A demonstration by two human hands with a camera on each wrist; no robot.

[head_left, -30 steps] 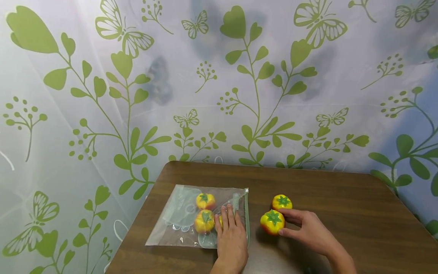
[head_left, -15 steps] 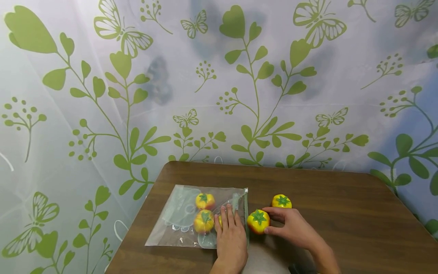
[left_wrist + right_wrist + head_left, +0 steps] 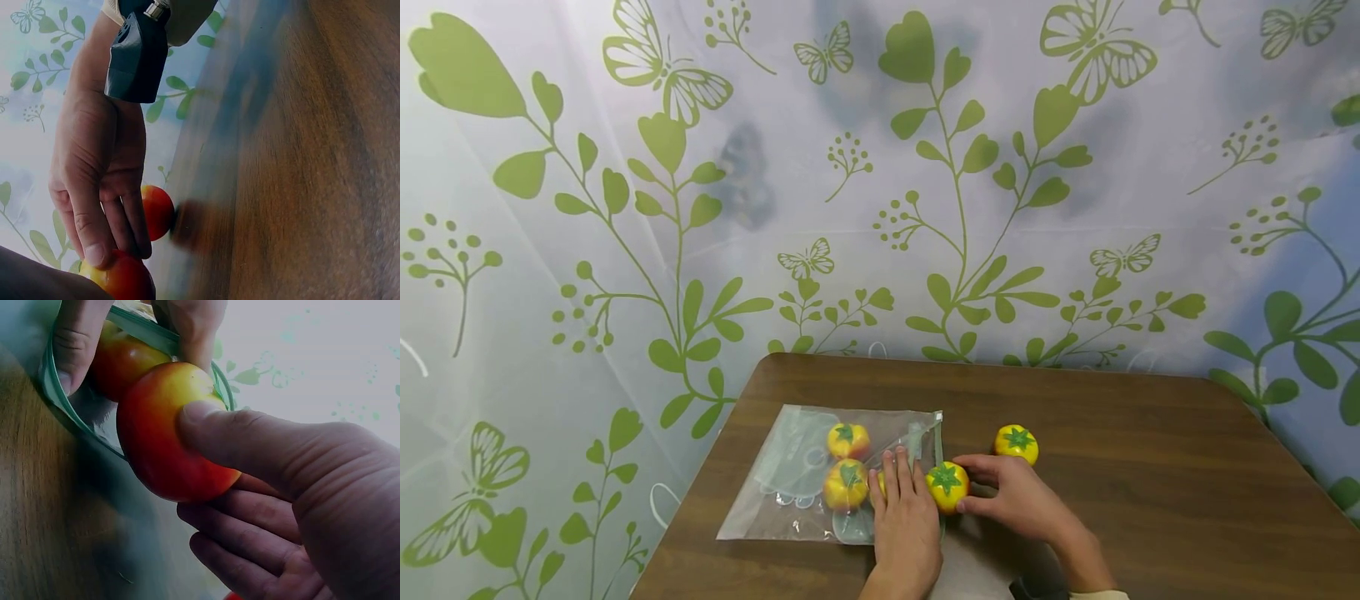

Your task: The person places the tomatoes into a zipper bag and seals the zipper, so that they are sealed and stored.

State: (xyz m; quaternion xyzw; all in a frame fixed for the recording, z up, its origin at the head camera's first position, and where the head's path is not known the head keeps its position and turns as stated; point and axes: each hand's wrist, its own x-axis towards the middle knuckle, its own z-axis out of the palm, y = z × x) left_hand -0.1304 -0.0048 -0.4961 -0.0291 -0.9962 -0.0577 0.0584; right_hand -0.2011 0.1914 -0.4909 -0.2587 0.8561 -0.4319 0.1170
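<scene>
A clear zip bag (image 3: 756,504) lies on the table with several yellow-red toy tomatoes (image 3: 846,487) inside. My left hand (image 3: 907,529) rests on it, fingers straight, partly covering one tomato. In the right wrist view, the left thumb (image 3: 74,347) and fingers are at opposite sides of the parted green-edged mouth (image 3: 62,415). At that mouth my right hand (image 3: 1018,496) holds another toy tomato (image 3: 947,487) between thumb and fingers. It overlaps the rim, right in front of a tomato (image 3: 122,365) inside.
One more toy tomato (image 3: 1017,444) stands on the brown wooden table (image 3: 1150,475), just behind the right hand. A pale curtain (image 3: 820,192) with green leaves and butterflies hangs behind the table. A dark mount (image 3: 134,62) sits on the right wrist.
My right hand has carried the toy tomato leftward, away from the one on the table, up to the bag's mouth. The left hand has stayed in place on the bag.
</scene>
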